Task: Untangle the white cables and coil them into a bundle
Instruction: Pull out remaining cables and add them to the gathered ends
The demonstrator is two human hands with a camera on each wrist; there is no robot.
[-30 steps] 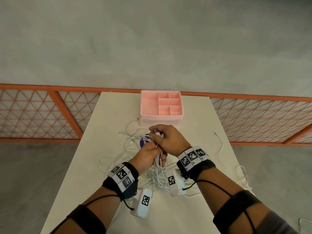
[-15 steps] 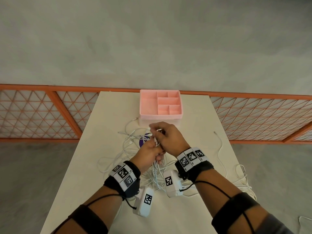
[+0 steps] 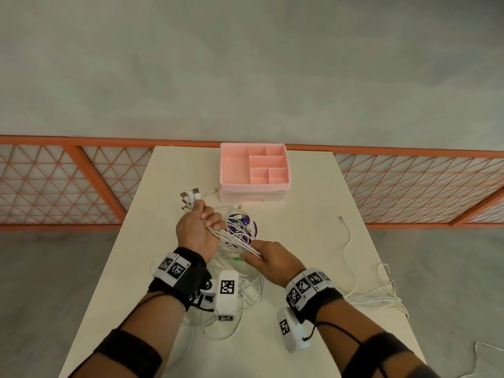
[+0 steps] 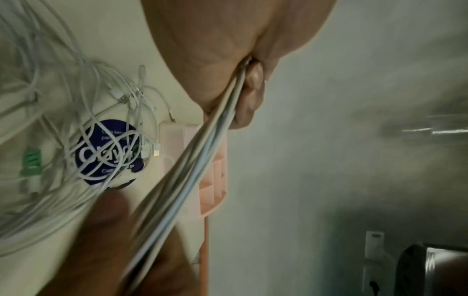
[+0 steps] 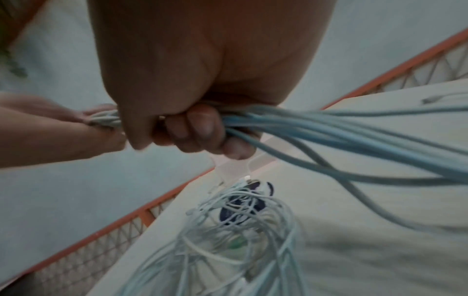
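- L hand [image 3: 197,233]: fist round thin white cables [image 3: 236,240], plug ends sticking out beyond knuckles.
- R hand [image 3: 268,258]: fingers curled round same strands, just right of L.
- Rest of tangle on cream table [image 3: 305,230] under both hands.

- Under my left hand [image 3: 197,232] and right hand [image 3: 268,260], loose white cables [image 3: 236,274] clutter the table [image 3: 305,241].
- Beyond my grip stands the pink organizer [image 3: 255,166].
- Right of it, bare tabletop.

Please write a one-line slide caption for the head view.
Left hand and right hand stretch gathered white cables above the table.
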